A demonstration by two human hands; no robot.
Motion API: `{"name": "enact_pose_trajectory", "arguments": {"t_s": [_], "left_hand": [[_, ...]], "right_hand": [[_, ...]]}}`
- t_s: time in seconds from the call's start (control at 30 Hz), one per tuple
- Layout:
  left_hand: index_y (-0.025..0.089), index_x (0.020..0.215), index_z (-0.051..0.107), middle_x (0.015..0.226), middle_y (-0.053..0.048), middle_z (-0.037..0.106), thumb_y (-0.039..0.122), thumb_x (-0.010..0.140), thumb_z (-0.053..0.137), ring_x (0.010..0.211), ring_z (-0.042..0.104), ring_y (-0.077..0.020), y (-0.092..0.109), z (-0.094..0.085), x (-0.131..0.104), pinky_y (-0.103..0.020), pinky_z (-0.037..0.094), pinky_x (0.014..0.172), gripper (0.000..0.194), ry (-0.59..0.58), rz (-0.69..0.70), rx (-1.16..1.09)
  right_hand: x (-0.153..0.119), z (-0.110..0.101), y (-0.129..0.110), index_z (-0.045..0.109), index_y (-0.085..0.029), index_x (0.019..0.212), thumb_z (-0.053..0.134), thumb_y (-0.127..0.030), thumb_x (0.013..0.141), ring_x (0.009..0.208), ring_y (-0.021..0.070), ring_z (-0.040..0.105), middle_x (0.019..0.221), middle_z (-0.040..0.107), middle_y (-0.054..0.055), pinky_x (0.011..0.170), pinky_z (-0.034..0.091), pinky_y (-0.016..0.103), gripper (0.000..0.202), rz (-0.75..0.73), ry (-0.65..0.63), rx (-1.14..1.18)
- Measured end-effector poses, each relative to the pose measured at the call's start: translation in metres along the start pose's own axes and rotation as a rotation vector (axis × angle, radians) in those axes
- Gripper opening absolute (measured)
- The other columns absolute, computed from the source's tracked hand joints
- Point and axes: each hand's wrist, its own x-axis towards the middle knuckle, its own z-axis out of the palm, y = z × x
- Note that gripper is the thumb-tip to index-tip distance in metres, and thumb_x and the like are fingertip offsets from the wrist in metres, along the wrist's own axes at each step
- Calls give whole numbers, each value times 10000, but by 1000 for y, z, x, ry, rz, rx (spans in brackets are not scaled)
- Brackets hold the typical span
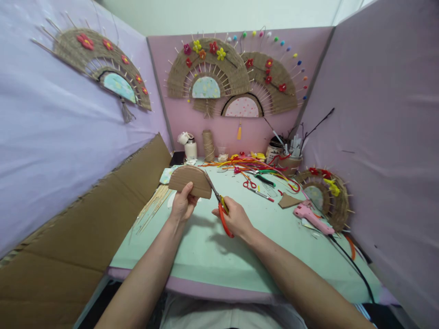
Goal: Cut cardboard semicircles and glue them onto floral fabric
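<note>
My left hand (184, 204) grips a brown half-round piece of cardboard (190, 179) by its lower edge, the thumb lying on its face. My right hand (235, 217) is closed on scissors (224, 220) with red and yellow handles. Their blades point up and to the left, at the right edge of the cardboard. Both hands are above the pale green table (202, 256). Thin wooden sticks (154, 205) lie left of my left hand, beside a light blue patterned piece (166, 176).
A pink glue gun (313, 219), its cord, a cardboard scrap (288, 201), pliers (265, 180), small red scissors (249, 183) and a pen (260, 195) lie at the right. Twine (208, 146) and jars stand behind. A brown cardboard wall (85, 219) runs along the left.
</note>
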Motion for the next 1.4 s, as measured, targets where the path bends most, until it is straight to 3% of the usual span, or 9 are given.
{"name": "enact_pose_trajectory", "arguments": {"t_s": [0.63,0.87,1.13,1.4], "left_hand": [[193,934,621,849,33,725,100,673,759,749,680,-91,-1,2,0,-166,547,693,311,25,-14,-7],[207,942,615,865,36,721,125,665,771,771,680,-102,0,0,1,-176,546,711,328,26,-9,22],[177,904,639,829,3,720,167,594,829,750,673,-123,-2,0,-2,-189,550,687,364,-61,-23,151],[166,903,635,832,-3,714,182,576,841,756,666,-123,-3,0,-3,-190,546,684,387,-69,-34,175]], "right_hand": [[-3,-1,-3,385,-236,695,535,-442,872,638,160,546,727,642,18,595,341,249,311,2,13,-101],[-2,2,2,357,-241,674,528,-416,859,622,160,563,702,667,19,589,346,247,306,-1,18,-3],[1,-5,2,417,-230,722,549,-447,818,601,139,471,676,556,-26,566,317,233,272,32,-27,-64],[3,-12,0,434,-224,632,522,-482,853,535,128,407,572,516,-25,532,285,238,351,60,-18,-114]]}}
